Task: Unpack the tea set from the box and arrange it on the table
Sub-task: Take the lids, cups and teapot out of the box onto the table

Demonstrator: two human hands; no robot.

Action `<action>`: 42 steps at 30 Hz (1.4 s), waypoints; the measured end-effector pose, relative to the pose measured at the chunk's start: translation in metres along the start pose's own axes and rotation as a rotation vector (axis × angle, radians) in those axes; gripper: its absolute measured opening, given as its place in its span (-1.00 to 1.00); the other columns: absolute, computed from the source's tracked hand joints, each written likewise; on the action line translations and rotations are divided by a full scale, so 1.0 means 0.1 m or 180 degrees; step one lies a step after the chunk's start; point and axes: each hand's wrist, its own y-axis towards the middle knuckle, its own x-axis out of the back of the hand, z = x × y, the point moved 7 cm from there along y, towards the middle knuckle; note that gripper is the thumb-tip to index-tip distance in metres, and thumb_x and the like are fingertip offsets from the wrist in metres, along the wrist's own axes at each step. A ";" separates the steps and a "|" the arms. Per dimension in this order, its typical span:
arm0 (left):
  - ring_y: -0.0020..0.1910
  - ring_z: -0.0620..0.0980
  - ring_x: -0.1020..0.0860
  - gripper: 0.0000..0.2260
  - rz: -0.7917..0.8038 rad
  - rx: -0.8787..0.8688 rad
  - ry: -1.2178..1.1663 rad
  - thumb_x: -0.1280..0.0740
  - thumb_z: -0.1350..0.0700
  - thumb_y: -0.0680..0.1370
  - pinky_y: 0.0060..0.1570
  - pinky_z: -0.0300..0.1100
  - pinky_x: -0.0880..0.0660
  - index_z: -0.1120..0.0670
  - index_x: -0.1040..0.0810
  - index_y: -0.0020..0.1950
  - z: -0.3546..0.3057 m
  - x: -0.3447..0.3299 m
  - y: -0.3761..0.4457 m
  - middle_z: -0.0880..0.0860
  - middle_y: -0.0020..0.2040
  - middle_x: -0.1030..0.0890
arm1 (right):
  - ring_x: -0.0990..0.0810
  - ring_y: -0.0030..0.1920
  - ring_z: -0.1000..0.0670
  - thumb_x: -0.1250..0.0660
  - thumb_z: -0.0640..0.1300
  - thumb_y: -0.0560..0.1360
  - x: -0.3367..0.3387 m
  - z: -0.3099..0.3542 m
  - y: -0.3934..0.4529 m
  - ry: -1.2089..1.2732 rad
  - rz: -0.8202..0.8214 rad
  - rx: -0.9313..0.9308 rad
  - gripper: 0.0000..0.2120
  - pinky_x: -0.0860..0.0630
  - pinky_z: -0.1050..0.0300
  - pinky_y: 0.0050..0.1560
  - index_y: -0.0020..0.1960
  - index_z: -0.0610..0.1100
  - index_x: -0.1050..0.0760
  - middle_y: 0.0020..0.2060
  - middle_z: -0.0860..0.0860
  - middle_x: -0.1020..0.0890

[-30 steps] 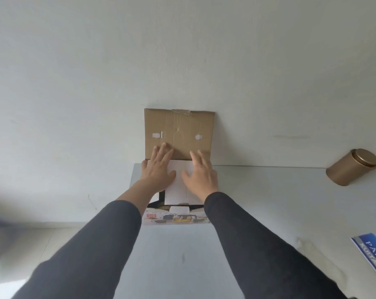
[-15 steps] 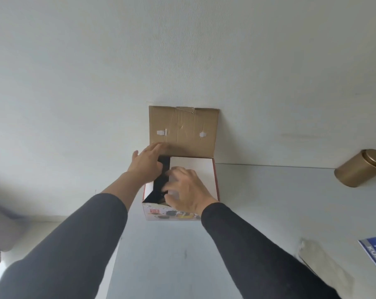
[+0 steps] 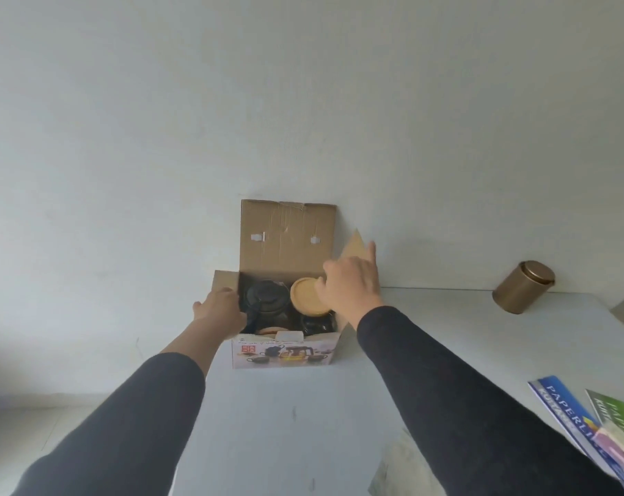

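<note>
The cardboard tea set box (image 3: 285, 354) stands on the white table (image 3: 285, 424) against the wall, with its back lid upright and both side flaps folded out. Inside I see a black teapot (image 3: 265, 298), a round wooden lid (image 3: 305, 298) and another dark piece (image 3: 315, 325). My left hand (image 3: 219, 311) grips the box's left wall beside the left flap. My right hand (image 3: 353, 284) rests with fingers apart against the right flap (image 3: 355, 243), partly covering the wooden lid.
A gold tin canister (image 3: 523, 286) stands at the back right of the table. Coloured paper packs (image 3: 589, 424) lie at the right front edge. A crumpled clear wrapper (image 3: 399, 467) lies beside my right sleeve. The wall is right behind the box.
The white inner cover that both hands pressed on is gone from the top. The side flaps have swung outward, and the teapot and wooden lid now show.
</note>
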 end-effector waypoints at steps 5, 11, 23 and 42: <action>0.12 0.07 -0.46 -0.65 0.0222 -0.0118 -0.0333 -0.28 0.02 0.51 0.14 -0.04 -0.49 0.09 -0.44 0.26 -0.18 -0.24 -0.12 0.09 0.16 -0.54 | -0.55 0.06 -0.14 -0.19 -0.02 0.55 -0.52 -0.31 -0.42 0.1044 0.1045 -0.0546 -0.74 -0.43 0.05 0.08 0.15 -0.12 -0.49 0.05 -0.10 -0.60; 0.42 0.12 -0.26 -0.44 0.0189 -0.0020 -0.0547 -0.25 0.02 0.57 0.37 0.01 -0.30 0.11 -0.13 0.52 -0.21 -0.33 -0.24 0.12 0.44 -0.32 | -0.43 0.31 -0.15 -0.16 0.07 0.57 -1.19 -0.19 -0.71 0.1925 0.1824 -0.0734 -0.49 -0.41 0.03 0.25 0.47 -0.09 -0.22 0.36 -0.11 -0.43; 0.34 0.12 -0.39 -0.41 -0.0094 0.0494 -0.0715 -0.26 -0.04 0.57 0.24 0.00 -0.43 0.11 -0.13 0.51 -0.18 -0.41 -0.31 0.11 0.44 -0.28 | -0.43 0.19 -0.09 -0.21 0.16 0.52 -1.16 -0.09 -0.23 0.1695 0.0564 -0.0226 -0.50 -0.41 0.12 0.06 0.34 -0.12 -0.34 0.25 -0.08 -0.40; 0.12 -0.05 -0.43 -0.76 -0.0384 -0.1115 0.1764 -0.35 0.11 0.52 0.00 -0.19 -0.32 -0.06 -0.53 0.17 -0.77 -0.21 -0.13 -0.08 0.11 -0.55 | -0.18 0.44 -0.21 -0.34 0.34 0.35 -1.48 -0.04 0.39 0.1425 0.0908 -0.0092 -0.06 -0.26 -0.09 0.39 0.51 -0.05 0.02 0.45 -0.17 -0.23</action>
